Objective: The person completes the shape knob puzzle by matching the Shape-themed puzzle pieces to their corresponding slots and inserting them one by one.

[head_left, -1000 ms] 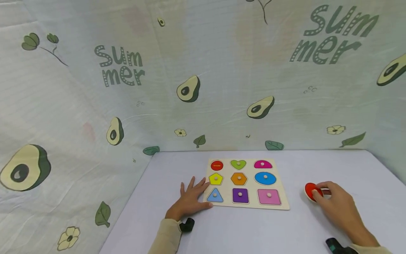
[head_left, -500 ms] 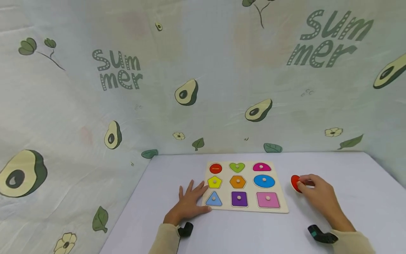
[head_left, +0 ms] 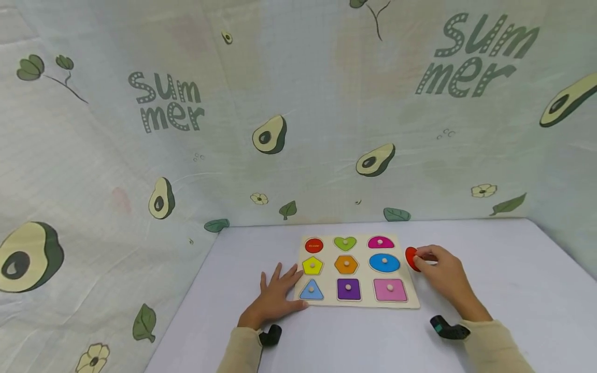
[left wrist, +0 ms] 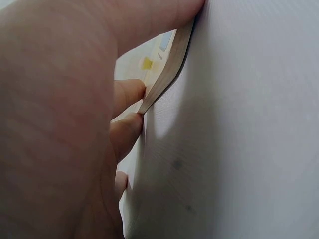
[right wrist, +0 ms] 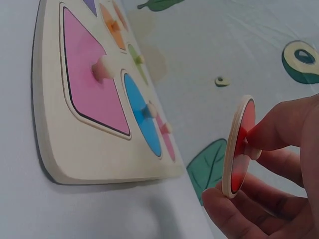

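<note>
A wooden shape puzzle board [head_left: 368, 293] lies on the white table, with knobbed pieces such as a blue oval [head_left: 384, 263] and a pink rectangle [head_left: 390, 290] in it. At its top left, the round red recess [head_left: 314, 245] has no knob. My left hand [head_left: 275, 299] is spread at the board's left edge, fingertips and thumb touching it. Just right of the board, my right hand [head_left: 443, 275] pinches the knob of a red circle puzzle piece [head_left: 411, 258]. In the right wrist view that red piece [right wrist: 240, 144] is tilted on edge, apart from the board.
The white table [head_left: 354, 336] reaches back to a hanging cloth [head_left: 317, 103] printed with avocados and leaves. A black wrist camera [head_left: 449, 328] sits by the right sleeve, and another black wrist camera [head_left: 270, 335] by the left.
My right hand has moved left and slightly away from me, bringing the red circle puzzle piece to the board's right edge. My left hand keeps its place on the board.
</note>
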`<action>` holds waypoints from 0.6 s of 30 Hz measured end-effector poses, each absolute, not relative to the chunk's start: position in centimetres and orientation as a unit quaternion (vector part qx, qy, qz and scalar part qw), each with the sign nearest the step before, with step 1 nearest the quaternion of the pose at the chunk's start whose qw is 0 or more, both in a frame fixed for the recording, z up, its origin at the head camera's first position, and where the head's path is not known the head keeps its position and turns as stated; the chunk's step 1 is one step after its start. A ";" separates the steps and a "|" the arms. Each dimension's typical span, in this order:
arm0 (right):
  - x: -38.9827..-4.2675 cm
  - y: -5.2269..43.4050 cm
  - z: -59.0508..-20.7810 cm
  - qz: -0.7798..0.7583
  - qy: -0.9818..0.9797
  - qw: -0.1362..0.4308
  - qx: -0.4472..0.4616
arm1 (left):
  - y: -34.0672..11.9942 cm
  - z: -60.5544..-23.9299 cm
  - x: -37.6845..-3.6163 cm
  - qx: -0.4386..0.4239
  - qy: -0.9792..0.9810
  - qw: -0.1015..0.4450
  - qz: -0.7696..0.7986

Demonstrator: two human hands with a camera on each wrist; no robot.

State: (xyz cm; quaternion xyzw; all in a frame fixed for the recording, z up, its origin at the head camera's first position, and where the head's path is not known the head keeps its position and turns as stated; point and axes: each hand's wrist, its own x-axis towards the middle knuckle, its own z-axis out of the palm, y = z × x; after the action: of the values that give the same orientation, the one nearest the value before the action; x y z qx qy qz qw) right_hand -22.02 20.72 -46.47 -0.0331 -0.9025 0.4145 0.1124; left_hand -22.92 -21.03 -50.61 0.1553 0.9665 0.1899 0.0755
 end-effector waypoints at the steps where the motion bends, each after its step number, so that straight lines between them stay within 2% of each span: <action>1: -22.0 20.6 -46.5 0.414 -0.903 0.112 -0.033 | -21.1 -50.6 -22.9 0.155 0.967 0.074 0.188; 11: -22.5 19.7 -46.4 0.417 -0.902 0.108 -0.030 | -20.9 -51.2 -22.7 0.155 0.966 0.082 0.191; 18: -23.8 18.9 -45.7 0.420 -0.902 0.102 0.003 | -20.9 -50.7 -22.9 0.152 0.968 0.073 0.187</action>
State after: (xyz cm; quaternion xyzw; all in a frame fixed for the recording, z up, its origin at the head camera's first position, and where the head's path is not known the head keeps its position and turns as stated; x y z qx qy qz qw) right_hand -23.84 18.91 -45.68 0.0032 -0.9017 0.4202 0.1020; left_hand -22.94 -20.91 -50.75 0.1515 0.9678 0.1872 0.0727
